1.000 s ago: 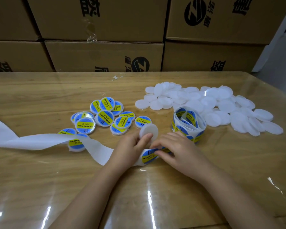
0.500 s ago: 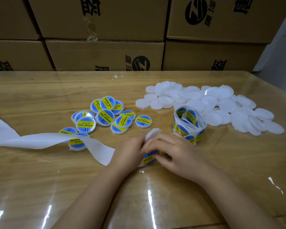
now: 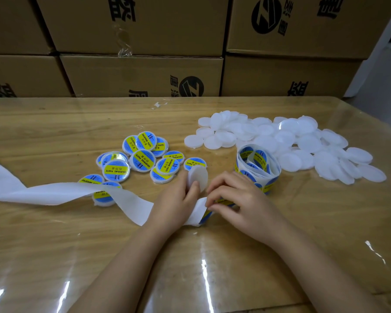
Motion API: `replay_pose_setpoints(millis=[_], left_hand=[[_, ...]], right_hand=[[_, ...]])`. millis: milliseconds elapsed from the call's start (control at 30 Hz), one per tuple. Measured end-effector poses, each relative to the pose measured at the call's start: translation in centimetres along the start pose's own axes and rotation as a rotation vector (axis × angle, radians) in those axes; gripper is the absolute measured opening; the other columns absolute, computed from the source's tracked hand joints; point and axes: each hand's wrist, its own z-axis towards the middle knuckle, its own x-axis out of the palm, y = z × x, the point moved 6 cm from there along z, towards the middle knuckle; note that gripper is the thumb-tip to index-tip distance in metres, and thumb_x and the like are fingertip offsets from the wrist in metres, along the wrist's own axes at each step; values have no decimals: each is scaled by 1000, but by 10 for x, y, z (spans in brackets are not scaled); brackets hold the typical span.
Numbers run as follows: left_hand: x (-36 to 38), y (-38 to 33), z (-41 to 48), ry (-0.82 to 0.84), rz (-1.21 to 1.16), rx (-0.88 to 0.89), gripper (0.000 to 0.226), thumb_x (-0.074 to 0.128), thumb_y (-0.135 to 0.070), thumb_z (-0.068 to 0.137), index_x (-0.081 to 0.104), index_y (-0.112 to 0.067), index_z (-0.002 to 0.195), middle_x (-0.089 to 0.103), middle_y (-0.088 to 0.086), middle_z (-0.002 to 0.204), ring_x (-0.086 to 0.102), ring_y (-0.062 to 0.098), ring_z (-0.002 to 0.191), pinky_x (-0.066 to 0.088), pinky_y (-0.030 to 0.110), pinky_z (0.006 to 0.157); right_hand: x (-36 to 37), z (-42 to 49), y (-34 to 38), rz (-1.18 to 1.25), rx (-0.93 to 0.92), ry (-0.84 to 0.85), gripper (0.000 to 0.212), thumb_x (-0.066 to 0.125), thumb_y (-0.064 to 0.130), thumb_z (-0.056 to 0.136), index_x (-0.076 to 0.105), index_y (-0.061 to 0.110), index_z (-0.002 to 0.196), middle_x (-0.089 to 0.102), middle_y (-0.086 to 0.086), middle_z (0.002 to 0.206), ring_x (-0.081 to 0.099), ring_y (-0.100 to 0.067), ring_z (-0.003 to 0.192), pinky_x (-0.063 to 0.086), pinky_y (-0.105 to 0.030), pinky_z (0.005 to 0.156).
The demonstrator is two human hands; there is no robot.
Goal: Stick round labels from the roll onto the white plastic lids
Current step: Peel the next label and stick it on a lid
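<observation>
Holding one plain white lid (image 3: 200,176) tipped up in the left hand (image 3: 176,199), thumb curled on its face, just left of the label roll (image 3: 256,166). Pinching a blue and yellow label (image 3: 207,214) tight with the right hand (image 3: 237,199), just in front of the roll. Behind and right of the roll, a heap of bare white lids (image 3: 303,145); well left of the roll, a bunch of labelled lids (image 3: 145,159) and the empty backing paper (image 3: 54,192) on the worktop (image 3: 54,245).

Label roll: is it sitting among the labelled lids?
No, the label roll stands against the pile of blank white lids, off to the right of the labelled lids.
</observation>
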Motion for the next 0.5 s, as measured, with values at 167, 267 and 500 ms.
replay_pose_setpoints(millis=[167,267,500], left_hand=[[-3,6,1,-46,-42,-36,19,44,-29,94,36,-29,77,48,-9,63,49,7,60,36,32,57],[-2,4,1,-26,-120,-23,17,43,-23,96,39,-30,81,54,-12,72,58,0,70,41,25,63],[-8,-1,3,58,-507,-32,8,57,-12,92,65,-11,90,62,0,62,57,8,57,48,21,57]], right_hand=[[-11,1,-9,136,94,-63,2,68,13,80,69,13,78,60,9,93,55,-13,90,41,-30,85],[-21,1,-17,361,229,-152,6,67,11,78,67,16,74,61,10,84,57,-10,83,44,-24,80],[-28,-9,-42,604,571,-396,17,67,9,83,67,25,76,67,-7,80,58,-33,82,48,-31,74]])
